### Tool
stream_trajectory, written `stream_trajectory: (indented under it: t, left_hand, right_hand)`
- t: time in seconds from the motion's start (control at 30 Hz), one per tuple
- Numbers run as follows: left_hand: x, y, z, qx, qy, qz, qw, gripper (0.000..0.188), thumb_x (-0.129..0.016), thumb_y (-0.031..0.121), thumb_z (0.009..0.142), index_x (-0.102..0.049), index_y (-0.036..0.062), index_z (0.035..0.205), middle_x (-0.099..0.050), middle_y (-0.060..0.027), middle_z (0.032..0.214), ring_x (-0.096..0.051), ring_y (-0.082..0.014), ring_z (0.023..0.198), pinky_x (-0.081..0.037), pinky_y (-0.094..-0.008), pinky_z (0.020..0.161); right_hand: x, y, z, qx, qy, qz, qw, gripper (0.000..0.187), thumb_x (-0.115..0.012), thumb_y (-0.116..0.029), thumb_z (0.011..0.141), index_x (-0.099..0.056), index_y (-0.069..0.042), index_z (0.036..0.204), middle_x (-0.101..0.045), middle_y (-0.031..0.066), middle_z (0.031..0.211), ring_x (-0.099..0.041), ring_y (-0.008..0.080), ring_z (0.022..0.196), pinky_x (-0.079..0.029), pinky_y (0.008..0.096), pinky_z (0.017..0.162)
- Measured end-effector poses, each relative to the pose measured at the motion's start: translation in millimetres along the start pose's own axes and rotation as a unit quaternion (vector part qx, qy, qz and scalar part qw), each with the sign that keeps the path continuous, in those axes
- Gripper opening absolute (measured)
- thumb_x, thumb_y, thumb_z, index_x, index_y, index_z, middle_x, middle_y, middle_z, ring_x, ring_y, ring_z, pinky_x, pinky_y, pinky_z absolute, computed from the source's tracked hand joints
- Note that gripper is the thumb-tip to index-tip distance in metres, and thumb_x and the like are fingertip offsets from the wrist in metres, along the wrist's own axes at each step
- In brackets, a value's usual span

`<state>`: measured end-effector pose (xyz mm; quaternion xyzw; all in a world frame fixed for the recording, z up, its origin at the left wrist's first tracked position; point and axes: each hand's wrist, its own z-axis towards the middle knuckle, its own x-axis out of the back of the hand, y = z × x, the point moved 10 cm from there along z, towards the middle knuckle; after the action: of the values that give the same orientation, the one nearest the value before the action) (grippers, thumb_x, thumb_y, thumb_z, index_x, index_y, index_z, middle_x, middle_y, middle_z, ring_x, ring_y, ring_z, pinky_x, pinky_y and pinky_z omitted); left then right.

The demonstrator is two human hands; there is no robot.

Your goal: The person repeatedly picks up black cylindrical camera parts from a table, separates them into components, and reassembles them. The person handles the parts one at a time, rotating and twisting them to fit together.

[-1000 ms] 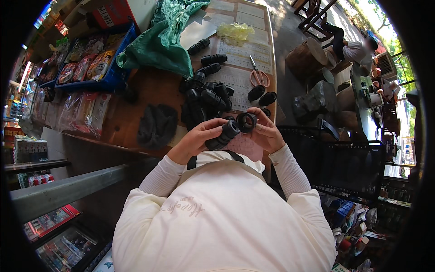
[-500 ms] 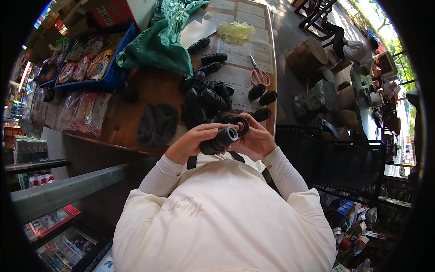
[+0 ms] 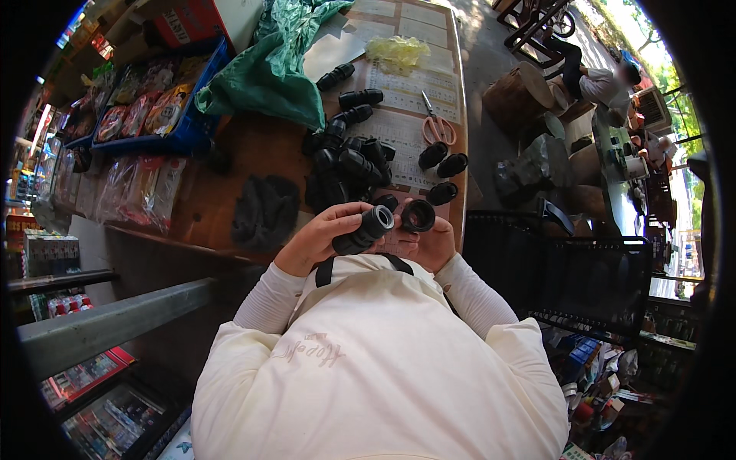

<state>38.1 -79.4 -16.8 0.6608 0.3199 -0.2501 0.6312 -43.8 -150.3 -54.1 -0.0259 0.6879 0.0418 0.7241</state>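
My left hand [image 3: 316,234] is closed around a black plastic pipe fitting [image 3: 362,233], its grey-rimmed open end tilted up and to the right. Beside it, my right hand [image 3: 437,244] grips a black threaded ring nut [image 3: 418,216], whose open mouth faces up. The fitting and the nut are close together but look separate. Just beyond my hands lies a heap of black pipe fittings [image 3: 354,165] on the table [image 3: 222,184]. Several short black pieces [image 3: 442,192] stand near the table's right edge, close to scissors with pink handles [image 3: 438,129].
A dark grey cloth [image 3: 266,212] lies left of the heap. Farther back are a green plastic bag [image 3: 268,84], a crumpled yellowish bag [image 3: 399,54] and a blue crate [image 3: 203,126] of packets. At right stand a black chair [image 3: 590,284] and wooden stumps [image 3: 517,96]; a person sits beyond.
My right hand has turned the ring nut so its opening faces up more fully, and its fingers have shifted lower around it. The fitting in my left hand has moved slightly left.
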Motion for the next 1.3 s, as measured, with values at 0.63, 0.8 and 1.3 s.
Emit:
stream_trajectory:
  t: [0.63,0.8,1.3]
  left_hand:
    - [-29.0,-27.3,-1.9,0.120,-0.075,0.088,0.986,0.075,-0.065,0.022,0.091,-0.024,-0.0036,0.149,-0.053,-0.0126,0.128,-0.057,-0.0154,0.109,-0.047,-0.0280,0.093]
    - [-41.1,-26.6,1.3,0.153,-0.099,0.066,0.981,0.082,-0.065,0.022,0.091,-0.015,-0.0054,0.150,-0.054,-0.0119,0.119,-0.062,-0.0150,0.092,-0.053,-0.0264,0.080]
    - [-44.1,-22.0,2.5,0.137,-0.080,0.088,0.983,0.078,-0.065,0.023,0.092,-0.020,-0.0076,0.148,-0.056,-0.0075,0.111,-0.057,-0.0100,0.095,-0.050,-0.0230,0.083]
  right_hand:
    - [17.1,0.8,2.5,0.002,0.152,-0.196,0.969,0.039,-0.038,-0.032,0.102,-0.042,-0.013,0.136,-0.055,0.0048,0.104,-0.054,0.0223,0.094,-0.047,0.0374,0.086]
    - [8.8,3.7,1.9,-0.008,0.193,-0.232,0.953,0.038,-0.038,-0.032,0.103,-0.042,-0.013,0.136,-0.055,0.0056,0.110,-0.054,0.0217,0.096,-0.046,0.0368,0.090]
    - [11.1,4.5,5.4,-0.013,0.118,-0.193,0.974,0.041,-0.040,-0.029,0.100,-0.041,-0.011,0.137,-0.055,0.0051,0.114,-0.054,0.0223,0.102,-0.045,0.0370,0.094]
